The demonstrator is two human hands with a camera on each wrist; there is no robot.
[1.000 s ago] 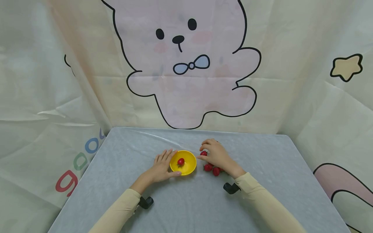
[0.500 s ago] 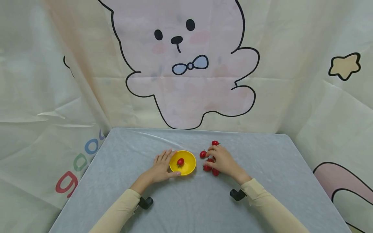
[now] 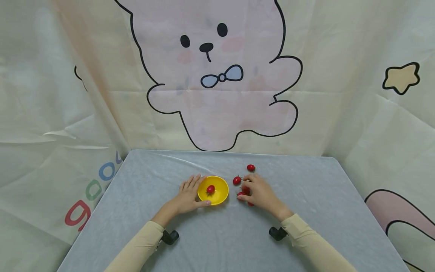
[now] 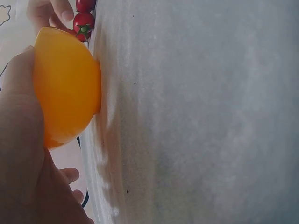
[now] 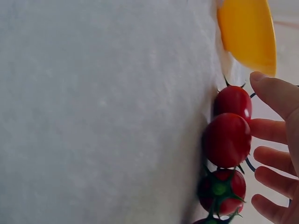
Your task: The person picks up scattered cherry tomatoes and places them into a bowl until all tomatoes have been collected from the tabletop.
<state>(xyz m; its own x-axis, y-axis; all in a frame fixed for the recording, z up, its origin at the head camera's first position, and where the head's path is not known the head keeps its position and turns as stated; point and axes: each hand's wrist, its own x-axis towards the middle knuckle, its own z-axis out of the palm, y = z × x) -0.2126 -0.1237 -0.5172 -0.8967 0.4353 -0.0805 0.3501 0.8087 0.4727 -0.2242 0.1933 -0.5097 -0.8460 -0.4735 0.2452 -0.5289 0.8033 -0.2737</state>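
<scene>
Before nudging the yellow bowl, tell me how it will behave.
The yellow bowl is probably stiff, as its rim looks evenly round. Pushed high, it might tip, since its base looks narrower. The tomato inside, being rounded, could roll.

Left hand (image 3: 185, 197) with fingers (image 3: 199, 181) spread, thumb (image 3: 203, 203) apart; right hand (image 3: 259, 193) with fingers slightly bent.

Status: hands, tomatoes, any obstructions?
Left hand touching bowl. Right hand at loose tomatoes, no grip visible. One tomato in bowl. No obstruction seen.

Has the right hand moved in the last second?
Yes: the right hand has shifted rightward and away from the far edge of the table.
</scene>
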